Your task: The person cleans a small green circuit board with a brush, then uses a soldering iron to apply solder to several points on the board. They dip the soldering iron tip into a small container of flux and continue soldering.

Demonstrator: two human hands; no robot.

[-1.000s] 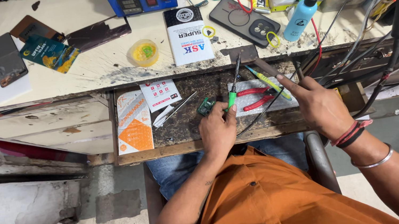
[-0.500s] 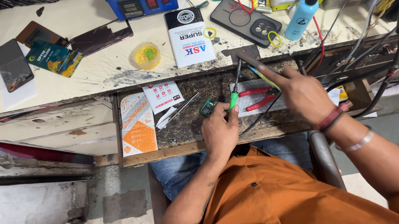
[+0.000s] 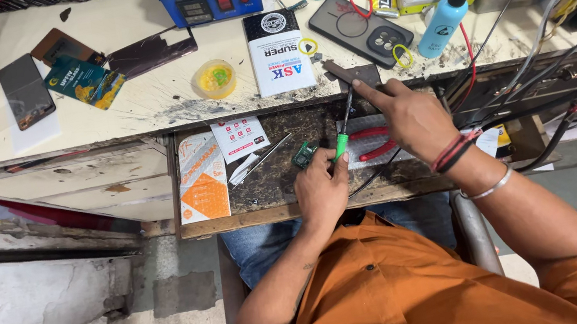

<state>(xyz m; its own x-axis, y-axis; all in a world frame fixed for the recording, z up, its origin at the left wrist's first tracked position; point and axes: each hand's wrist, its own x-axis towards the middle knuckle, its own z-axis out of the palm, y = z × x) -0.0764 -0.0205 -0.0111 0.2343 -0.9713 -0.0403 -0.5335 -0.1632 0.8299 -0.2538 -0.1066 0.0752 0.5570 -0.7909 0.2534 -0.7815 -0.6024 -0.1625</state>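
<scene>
The left hand [image 3: 323, 194] is wrapped around a green-handled screwdriver [image 3: 342, 143], its tip pointing away from the wrist, with a small green circuit board [image 3: 302, 156] just beside its fingers on the pull-out dark tray [image 3: 284, 182]. The right hand [image 3: 410, 118] holds nothing, forefinger stretched out to a dark flat plate [image 3: 352, 75] on the table edge. Red-handled pliers [image 3: 373, 144] lie under that hand. Steadying the driver upright would likely serve best.

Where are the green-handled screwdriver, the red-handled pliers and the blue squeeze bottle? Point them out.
green-handled screwdriver [image 3: 341, 145], head view, on its green grip.
red-handled pliers [image 3: 370, 133], head view, on the upper red handle.
blue squeeze bottle [image 3: 441, 23], head view, on its body.
</scene>
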